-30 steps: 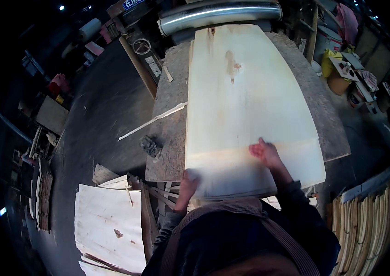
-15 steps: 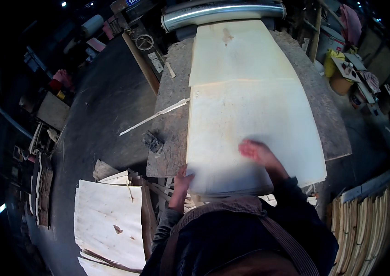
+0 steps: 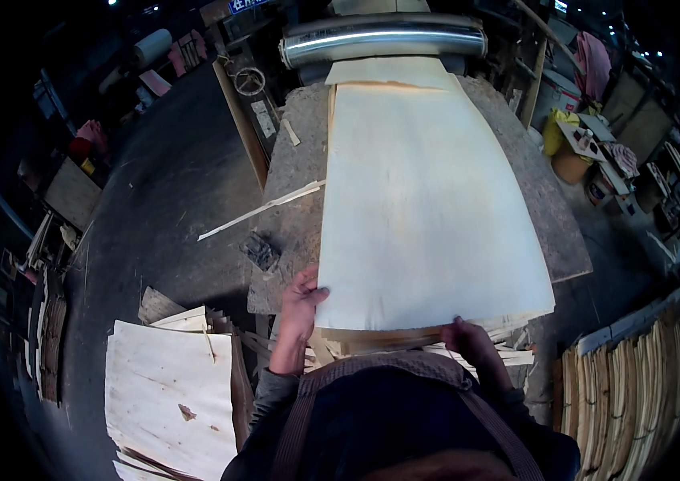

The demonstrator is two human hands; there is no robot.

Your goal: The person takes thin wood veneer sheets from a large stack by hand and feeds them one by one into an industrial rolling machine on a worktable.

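Observation:
A pale wood veneer sheet [image 3: 428, 200] lies on top of a stack in front of me, its grain running away from me. My left hand [image 3: 300, 309] is closed at the sheet's near left edge, thumb at the rim and fingers along the side. At the near edge, right of the middle, my right hand [image 3: 471, 345] pinches the sheet, its thumb on top and its other fingers mostly hidden. Beyond, another veneer piece [image 3: 388, 70] reaches up to a shiny metal roller [image 3: 384, 42].
The stack rests on a worn grey table [image 3: 296, 168] with thin wood strips [image 3: 264, 208] and a dark block [image 3: 260, 251] at its left. More veneer sheets [image 3: 167, 385] are piled at lower left. Bundled veneer [image 3: 637, 393] stands at lower right. A handwheel [image 3: 249, 81] sits beside the roller.
The far veneer sheet has moved away into the roller, so less of it shows. My right hand has come from above the sheet to its near edge. My left hand stays at the left edge.

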